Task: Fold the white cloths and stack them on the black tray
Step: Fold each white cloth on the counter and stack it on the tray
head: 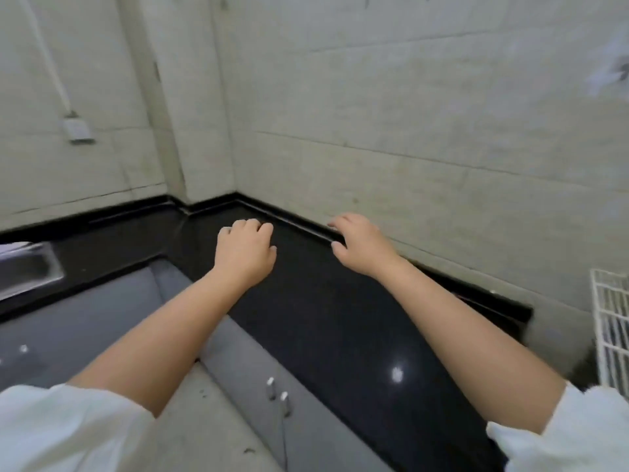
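Note:
No white cloth and no black tray show in the head view. Both my arms reach forward over a black stone counter (323,318). My left hand (246,248) hovers palm down over the counter's far part, its fingers loosely curled and holding nothing. To its right, my right hand (362,243) is near the counter's back edge by the wall, fingers loosely bent, also holding nothing. White sleeves cover my upper arms at the bottom corners.
A tiled wall (425,131) rises behind the counter and turns a corner at the left. A steel sink (27,267) sits at the far left. A white wire rack (612,328) stands at the right edge. Grey cabinet doors with handles (277,393) lie below.

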